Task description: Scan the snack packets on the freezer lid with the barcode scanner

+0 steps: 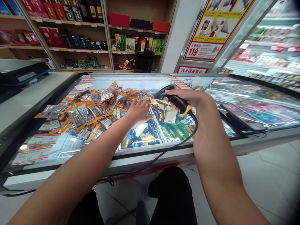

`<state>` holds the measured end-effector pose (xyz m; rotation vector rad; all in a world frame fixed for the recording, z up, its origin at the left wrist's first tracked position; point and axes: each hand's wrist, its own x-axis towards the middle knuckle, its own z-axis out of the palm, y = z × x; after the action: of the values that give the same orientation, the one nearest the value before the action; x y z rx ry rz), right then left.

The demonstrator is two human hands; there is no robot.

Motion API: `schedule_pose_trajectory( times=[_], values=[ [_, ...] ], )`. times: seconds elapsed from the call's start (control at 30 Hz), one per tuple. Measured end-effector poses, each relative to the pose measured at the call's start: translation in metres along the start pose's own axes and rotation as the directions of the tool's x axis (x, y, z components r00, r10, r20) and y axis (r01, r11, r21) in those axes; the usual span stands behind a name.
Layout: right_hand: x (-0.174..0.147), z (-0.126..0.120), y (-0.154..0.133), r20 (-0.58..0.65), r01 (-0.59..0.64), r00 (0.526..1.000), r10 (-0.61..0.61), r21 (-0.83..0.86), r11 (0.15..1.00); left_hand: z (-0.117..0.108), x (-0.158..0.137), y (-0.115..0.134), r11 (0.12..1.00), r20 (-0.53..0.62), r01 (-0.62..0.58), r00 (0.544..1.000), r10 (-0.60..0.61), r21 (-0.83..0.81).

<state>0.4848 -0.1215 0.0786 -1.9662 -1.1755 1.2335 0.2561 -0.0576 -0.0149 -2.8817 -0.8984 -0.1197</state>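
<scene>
My right hand (185,94) is wrapped round the grip of a black and yellow barcode scanner (180,103), its head pointing left over the freezer's glass top. A black cable (174,146) runs from the grip down across the freezer's front edge. My left hand (138,112) reaches over the glass with its fingers stretched out and the thumb apart. Its fingertips are at the right side of a heap of small clear packets (82,115) with orange edges and barcode labels. Whether the fingertips touch a packet I cannot tell.
Beneath the glass, a white wire basket (157,128) divides colourful packages. A phone-like slab (243,117) lies on the freezer at right. A counter (35,93) with a black device (23,73) stands left. Stocked shelves (77,50) line the back.
</scene>
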Motion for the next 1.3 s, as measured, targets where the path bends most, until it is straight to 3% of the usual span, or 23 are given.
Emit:
schedule_pose_trajectory(
  times=[0.8,1.13,1.3],
  values=[
    [-0.005,0.004,-0.001,-0.009,0.042,0.999,-0.042,-0.024,0.999,0.002,-0.001,0.000,0.999,-0.034,0.001,0.999,-0.002,-0.032],
    [0.005,0.025,-0.008,-0.037,0.061,0.997,-0.071,-0.224,0.973,0.001,-0.001,0.001,1.000,-0.035,-0.003,0.999,0.003,0.001],
    [0.005,0.027,-0.010,-0.106,0.090,0.985,-0.136,-0.357,0.930,0.002,0.000,0.000,1.000,-0.052,-0.012,0.999,0.012,-0.006]
  ],
)
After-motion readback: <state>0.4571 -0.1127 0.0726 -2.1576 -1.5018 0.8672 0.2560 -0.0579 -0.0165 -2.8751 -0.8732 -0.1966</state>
